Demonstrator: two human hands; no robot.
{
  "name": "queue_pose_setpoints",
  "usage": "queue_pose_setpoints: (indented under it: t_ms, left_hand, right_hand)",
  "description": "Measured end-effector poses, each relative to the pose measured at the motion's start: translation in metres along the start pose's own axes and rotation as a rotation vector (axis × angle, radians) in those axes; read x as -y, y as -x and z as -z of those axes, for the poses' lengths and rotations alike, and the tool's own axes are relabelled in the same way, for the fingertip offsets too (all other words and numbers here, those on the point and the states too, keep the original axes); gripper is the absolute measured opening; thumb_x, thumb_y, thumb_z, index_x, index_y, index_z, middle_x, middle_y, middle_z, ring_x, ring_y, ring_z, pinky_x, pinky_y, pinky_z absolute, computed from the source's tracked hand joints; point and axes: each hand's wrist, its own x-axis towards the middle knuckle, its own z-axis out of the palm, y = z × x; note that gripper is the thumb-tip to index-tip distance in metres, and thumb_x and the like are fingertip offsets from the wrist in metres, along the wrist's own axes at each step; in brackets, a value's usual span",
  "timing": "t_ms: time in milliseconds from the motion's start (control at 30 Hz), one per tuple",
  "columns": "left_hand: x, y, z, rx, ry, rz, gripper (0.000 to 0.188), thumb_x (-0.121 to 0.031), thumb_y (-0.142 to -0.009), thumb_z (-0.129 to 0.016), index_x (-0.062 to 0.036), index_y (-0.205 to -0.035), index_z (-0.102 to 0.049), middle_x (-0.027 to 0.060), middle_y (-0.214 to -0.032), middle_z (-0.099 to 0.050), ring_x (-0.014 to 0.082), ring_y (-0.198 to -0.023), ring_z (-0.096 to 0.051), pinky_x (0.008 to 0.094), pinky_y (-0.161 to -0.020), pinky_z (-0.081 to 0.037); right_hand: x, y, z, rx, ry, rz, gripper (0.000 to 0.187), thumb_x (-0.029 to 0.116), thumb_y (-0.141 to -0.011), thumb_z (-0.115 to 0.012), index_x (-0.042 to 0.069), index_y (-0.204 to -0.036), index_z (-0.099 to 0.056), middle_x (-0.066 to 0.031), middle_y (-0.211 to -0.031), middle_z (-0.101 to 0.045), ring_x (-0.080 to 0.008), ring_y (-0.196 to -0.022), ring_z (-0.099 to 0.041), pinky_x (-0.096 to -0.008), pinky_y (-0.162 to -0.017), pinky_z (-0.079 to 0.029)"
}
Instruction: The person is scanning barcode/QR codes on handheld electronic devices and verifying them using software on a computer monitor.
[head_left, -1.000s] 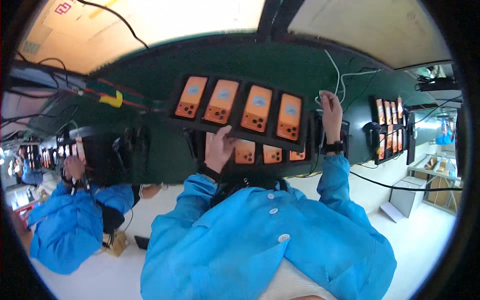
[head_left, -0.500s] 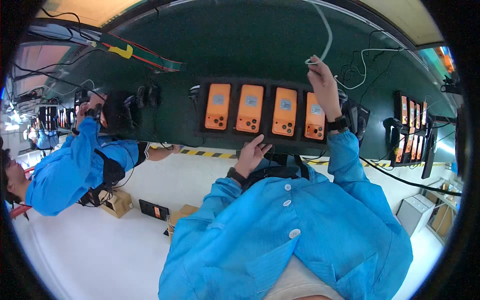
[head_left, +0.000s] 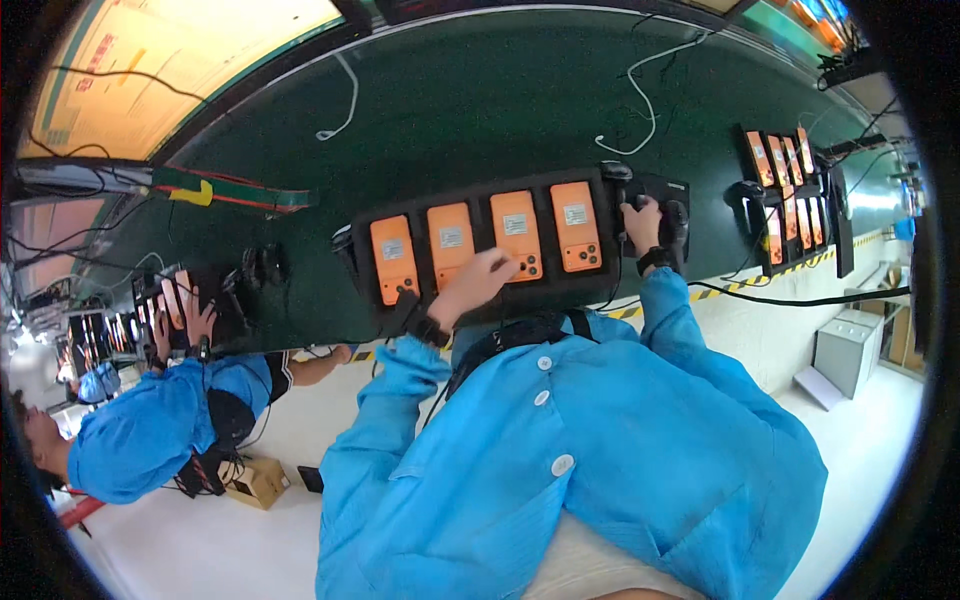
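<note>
four orange phones (head_left: 486,240) sit backs-up in a black tray (head_left: 360,226); left hand (head_left: 478,283) rests open-fingered on them; right hand (head_left: 641,221) grip unclear.

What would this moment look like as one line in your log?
left hand: touching third orange phone in black tray | right hand: on black device beside tray | four phones in row | green table

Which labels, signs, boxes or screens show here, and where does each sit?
Label stickers: small pale grey rectangles, one on the back of each of four orange phones in the black tray in front of the person.
Wall poster: upper left, large, pale yellow with a green edge.
Cardboard box: small, brown, on the floor at lower left.
Phones: far right tray, orange, too small to tell if screens show.
</note>
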Motion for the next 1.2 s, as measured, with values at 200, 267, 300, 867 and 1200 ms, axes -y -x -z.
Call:
queue_pose_setpoints:
  t_ms: [200,267,300,867,1200]
  left_hand:
    - [-0.003,-0.124,-0.02,-0.316,-0.542,-0.372,0.048,-0.038,-0.085,-0.06,-0.0051,-0.117,-0.051,0.0148,-0.119,-0.051,0.032,-0.116,-0.044,0.043,-0.098,-0.035]
    - [0.004,-0.147,-0.029,-0.447,-0.729,-0.404,0.06,-0.046,-0.081,-0.062,-0.0063,-0.124,-0.048,0.0151,-0.125,-0.047,0.0319,-0.123,-0.039,0.0458,-0.103,-0.03]
    - [0.006,-0.156,-0.028,-0.473,-0.746,-0.389,0.07,-0.052,-0.078,-0.062,-0.0067,-0.128,-0.044,0.0151,-0.125,-0.047,0.032,-0.123,-0.039,0.0471,-0.105,-0.026]
    - [-0.009,-0.155,-0.035,-0.397,-0.838,-0.247,0.082,-0.069,-0.069,-0.06,-0.0078,-0.123,-0.049,0.0102,-0.121,-0.049,0.0287,-0.114,-0.042,0.0478,-0.102,-0.022]
    - [0.006,-0.163,-0.032,-0.536,-0.866,-0.401,0.072,-0.062,-0.07,-0.063,-0.0104,-0.118,-0.051,0.0077,-0.115,-0.052,0.028,-0.108,-0.047,0.0464,-0.095,-0.029]
  right_hand:
    - [0.012,0.006,-0.017,0.25,-0.181,-0.104,0.052,0.029,-0.078,-0.065,-0.004,-0.116,-0.052,-0.021,-0.103,-0.063,-0.0331,-0.099,-0.06,-0.0385,-0.087,-0.044]
    - [0.02,0.011,-0.01,0.328,-0.324,-0.136,0.045,0.028,-0.078,-0.064,-0.004,-0.108,-0.056,-0.0214,-0.098,-0.064,-0.0342,-0.096,-0.061,-0.0404,-0.083,-0.045]
    - [0.027,0.015,-0.004,0.297,-0.299,-0.089,0.04,0.028,-0.078,-0.063,-0.005,-0.1,-0.056,-0.0184,-0.089,-0.064,-0.0293,-0.088,-0.062,-0.0375,-0.078,-0.046]
    - [0.092,0.109,0.097,0.792,-0.618,-0.287,0.016,0.018,-0.08,-0.065,0.005,-0.086,-0.057,0.0014,-0.065,-0.051,-0.0082,-0.052,-0.049,-0.0236,-0.046,-0.039]
    - [0.103,0.097,0.104,0.835,-0.558,-0.332,0.016,0.019,-0.081,-0.061,0.004,-0.086,-0.057,0.001,-0.066,-0.053,-0.0081,-0.051,-0.05,-0.0244,-0.044,-0.04]
